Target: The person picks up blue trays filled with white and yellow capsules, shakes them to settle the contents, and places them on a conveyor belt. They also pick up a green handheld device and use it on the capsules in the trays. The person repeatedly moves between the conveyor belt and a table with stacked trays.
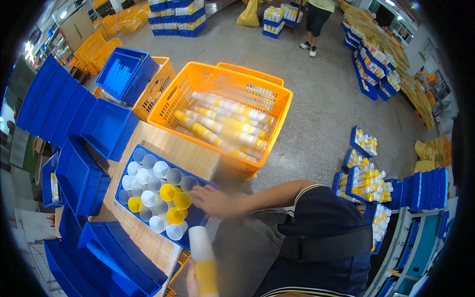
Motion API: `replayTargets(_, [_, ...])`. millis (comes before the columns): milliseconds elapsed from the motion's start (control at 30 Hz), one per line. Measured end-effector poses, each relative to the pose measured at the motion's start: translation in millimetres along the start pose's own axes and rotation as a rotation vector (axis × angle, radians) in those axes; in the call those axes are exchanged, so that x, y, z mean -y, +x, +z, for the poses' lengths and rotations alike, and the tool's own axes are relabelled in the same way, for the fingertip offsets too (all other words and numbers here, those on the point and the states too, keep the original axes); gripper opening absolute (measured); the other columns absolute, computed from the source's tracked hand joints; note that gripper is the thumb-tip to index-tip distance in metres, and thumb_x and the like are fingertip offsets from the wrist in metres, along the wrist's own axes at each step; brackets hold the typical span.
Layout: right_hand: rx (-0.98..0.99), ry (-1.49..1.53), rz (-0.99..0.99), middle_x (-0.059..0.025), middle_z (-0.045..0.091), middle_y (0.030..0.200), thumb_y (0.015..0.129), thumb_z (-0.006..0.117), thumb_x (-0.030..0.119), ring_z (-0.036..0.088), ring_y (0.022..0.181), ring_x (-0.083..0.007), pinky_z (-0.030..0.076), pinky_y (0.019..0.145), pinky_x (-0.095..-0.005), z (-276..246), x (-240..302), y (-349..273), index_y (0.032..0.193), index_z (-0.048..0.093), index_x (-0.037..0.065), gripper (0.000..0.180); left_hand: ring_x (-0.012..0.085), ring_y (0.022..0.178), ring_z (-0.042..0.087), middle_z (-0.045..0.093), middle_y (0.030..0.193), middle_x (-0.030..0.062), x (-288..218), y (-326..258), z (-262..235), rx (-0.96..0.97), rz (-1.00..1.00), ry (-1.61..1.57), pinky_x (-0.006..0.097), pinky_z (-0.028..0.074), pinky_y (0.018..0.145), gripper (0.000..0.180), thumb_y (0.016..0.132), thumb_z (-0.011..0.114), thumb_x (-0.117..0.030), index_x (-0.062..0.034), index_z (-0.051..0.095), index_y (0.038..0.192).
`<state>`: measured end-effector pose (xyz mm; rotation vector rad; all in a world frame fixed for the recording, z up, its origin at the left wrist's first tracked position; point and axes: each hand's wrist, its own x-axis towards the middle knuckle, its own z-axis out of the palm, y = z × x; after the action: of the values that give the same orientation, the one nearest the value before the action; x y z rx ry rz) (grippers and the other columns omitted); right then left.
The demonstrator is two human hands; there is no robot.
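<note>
A blue tray (pixel 132 157) on the wooden table holds several upright white cups (pixel 142 175) and a few yellow cups (pixel 182 200), mouths up. My right hand (pixel 213 201) reaches over the tray's right side, its fingers stretched out beside the nearest cups. Close to the lower edge, my left hand (pixel 192 283) is wrapped round a long stack of cups (pixel 203 255), white on its upper part and yellow lower down. That stack tilts just outside the tray's near corner. Most of the left hand is cut off or hidden behind the stack.
Beyond the table stands an orange crate (pixel 170 94) with several long white and yellow cup stacks (pixel 222 123). Empty blue trays (pixel 84 163) line the left side. Blue trays of cups (pixel 363 183) are piled at right. A person (pixel 319 22) stands at the back.
</note>
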<state>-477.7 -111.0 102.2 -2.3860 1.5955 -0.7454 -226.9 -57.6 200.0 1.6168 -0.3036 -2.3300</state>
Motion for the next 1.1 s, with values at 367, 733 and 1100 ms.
replayTargets(367, [0.202,0.298,0.084,-0.0162,0.051,0.131,0.07,0.079,0.022,0.048,0.124,-0.0339,0.038,0.1,-0.0452,13.9,13.2,23.7,0.132,0.045,0.004,0.073,0.0293,0.09,0.066,0.064,0.107,0.0225,0.6,-14.0,-32.1,0.121,0.09,-0.144,0.042,0.054,0.083,0.06,0.099,0.039,-0.05,0.0017,0.05,0.127])
replayTargets(733, [0.233,0.427,-0.008,-0.0152,0.054,0.132,0.085,0.063,0.017,0.05,0.125,-0.0279,0.04,0.1,-0.0438,25.5,52.7,39.6,0.133,0.048,0.007,0.051,0.032,0.098,0.065,0.06,0.114,0.0267,15.2,-27.4,-79.3,0.504,0.2,-0.261,0.046,0.056,0.085,0.053,0.097,0.052,-0.031,0.0008,0.038,0.136])
replayTargets(1100, [0.303,0.21,-0.619,-0.0159,0.046,0.14,0.071,0.077,0.014,0.045,0.13,-0.0286,0.037,0.105,-0.0471,48.3,106.8,35.3,0.134,0.046,0.005,0.071,0.0321,0.096,0.067,0.062,0.115,0.0251,29.5,-12.3,-98.4,0.162,0.257,-0.033,0.043,0.057,0.081,0.053,0.094,0.057,-0.031,0.0013,0.041,0.134])
